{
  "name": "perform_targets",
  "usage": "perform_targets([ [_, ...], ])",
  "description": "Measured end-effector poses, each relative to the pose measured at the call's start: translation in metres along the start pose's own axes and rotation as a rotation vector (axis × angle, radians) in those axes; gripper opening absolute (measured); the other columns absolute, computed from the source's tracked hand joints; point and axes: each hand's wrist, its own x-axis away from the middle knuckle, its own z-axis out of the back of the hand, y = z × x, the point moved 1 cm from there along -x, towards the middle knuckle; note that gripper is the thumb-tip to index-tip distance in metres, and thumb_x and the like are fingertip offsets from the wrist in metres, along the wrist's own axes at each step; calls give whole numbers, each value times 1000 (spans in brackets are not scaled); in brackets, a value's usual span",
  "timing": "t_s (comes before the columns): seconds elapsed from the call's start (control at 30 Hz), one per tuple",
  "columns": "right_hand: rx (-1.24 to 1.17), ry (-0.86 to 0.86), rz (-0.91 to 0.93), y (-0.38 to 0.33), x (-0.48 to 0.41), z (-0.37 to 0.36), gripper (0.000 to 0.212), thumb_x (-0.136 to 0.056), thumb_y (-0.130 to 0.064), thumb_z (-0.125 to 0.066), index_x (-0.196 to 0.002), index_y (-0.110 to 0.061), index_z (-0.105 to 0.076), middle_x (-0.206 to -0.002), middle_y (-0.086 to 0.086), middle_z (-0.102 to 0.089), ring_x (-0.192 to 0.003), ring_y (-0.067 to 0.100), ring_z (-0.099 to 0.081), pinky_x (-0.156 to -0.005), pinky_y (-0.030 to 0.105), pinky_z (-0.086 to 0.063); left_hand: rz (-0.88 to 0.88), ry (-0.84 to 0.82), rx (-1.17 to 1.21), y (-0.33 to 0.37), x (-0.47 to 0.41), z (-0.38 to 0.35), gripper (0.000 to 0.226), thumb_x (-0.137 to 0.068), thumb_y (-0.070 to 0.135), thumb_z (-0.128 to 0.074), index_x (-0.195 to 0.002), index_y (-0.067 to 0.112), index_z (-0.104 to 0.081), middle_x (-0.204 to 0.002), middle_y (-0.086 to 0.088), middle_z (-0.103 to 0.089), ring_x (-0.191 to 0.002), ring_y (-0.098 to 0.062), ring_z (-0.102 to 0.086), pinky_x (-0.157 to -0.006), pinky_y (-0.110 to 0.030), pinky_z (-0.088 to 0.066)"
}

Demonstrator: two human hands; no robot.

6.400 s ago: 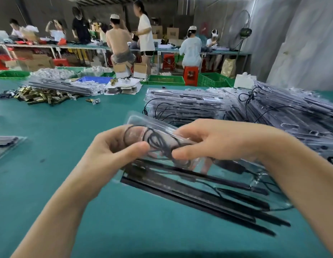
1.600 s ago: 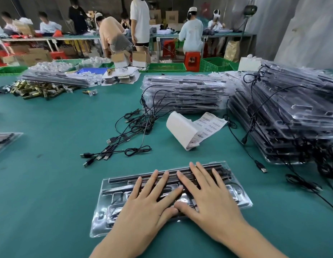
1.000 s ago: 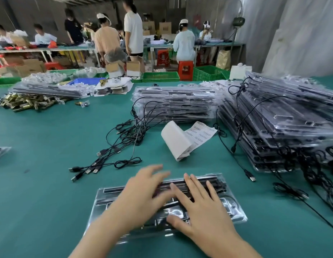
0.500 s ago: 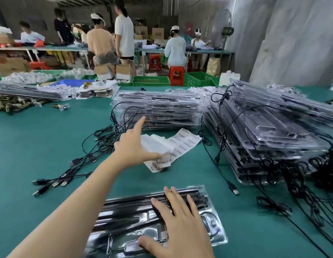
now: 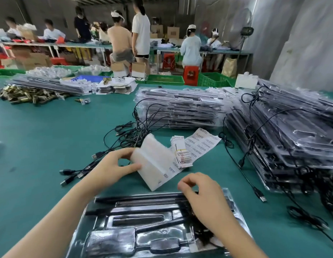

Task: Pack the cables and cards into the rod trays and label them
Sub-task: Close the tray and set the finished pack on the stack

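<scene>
A clear plastic rod tray (image 5: 152, 226) lies on the green table (image 5: 40, 136) right in front of the person, with long black rods in its slots. The left hand (image 5: 113, 164) is at 11 o'clock from the tray. Its grip is closed on the white folded end of a label strip (image 5: 156, 162), thumb on the near side and fingers on the far side. The rest of the strip lies flat on the table and runs off toward 1 o'clock, with rows of small printed labels on it. A little bundle of cards (image 5: 182, 155) with a band round it sits on the strip. The right hand (image 5: 201, 196) is over the far right part of the tray. Its grip is narrow, fingertips curled in close to the thumb, and I cannot tell if anything is between them. Loose black cables (image 5: 124, 135) lie tangled at 11 o'clock, past the left hand. One stack of packed trays (image 5: 180, 108) stands at 12 o'clock, and a bigger stack (image 5: 292, 138) at 2 o'clock.
</scene>
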Motion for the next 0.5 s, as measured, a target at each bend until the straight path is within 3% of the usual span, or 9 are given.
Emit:
perform_targets([
  [0.1,-42,34,-40,-7,-21,-1,16,-102,-37,-55,-95,-34,-69,-98,-20,-66,-94,-4,-58,-79,16,-44,-92,-66,-8,-4,4,11,29,-93,13,-74,-107,38,-70,-118,16,-71,-117,1,-61,-113,-37,-35],
  [0.2,-114,-78,52,-25,-30,-18,31,-106,-37,-49,-136,-38,-59,-129,-23,-57,-121,-5,-48,-106,22,-38,-77,5,87,-14,10,17,37,-92,-6,-66,-109,27,-71,-124,11,-66,-124,-7,-57,-118,-40,-33],
  [0.27,-101,-169,219,-43,-28,-37,40,-107,-38,-45,-147,-41,-49,-143,-24,-48,-133,-8,-36,-113,15,-26,-54,107,132,-16,15,19,34,-92,-10,-63,-110,18,-71,-123,9,-63,-123,-11,-58,-115,-40,-38],
  [0.33,35,-213,376,-56,-22,-55,42,-108,-39,-43,-149,-44,-44,-152,-19,-42,-140,-2,-30,-116,15,-20,-1,262,180,-15,21,23,33,-97,-1,-61,-105,29,-73,-113,6,-67,-105,-10,-63,-95,-31,-49],
  [0.4,165,-239,427,-61,-18,-70,43,-108,-41,-40,-151,-44,-41,-159,-12,-35,-146,8,-26,-122,28,-20,157,327,288,-12,30,33,22,-106,23,-54,-104,34,-73,-103,-1,-73,-84,-11,-66,-74,-25,-50],
  [0.5,231,-281,431,-61,-16,-82,45,-109,-37,-39,-154,-40,-37,-163,-11,-29,-149,10,-22,-124,32,-18,366,86,429,-15,47,43,49,-103,57,-41,-108,20,-73,-97,-10,-78,-71,-22,-72,-57,-29,-57],
])
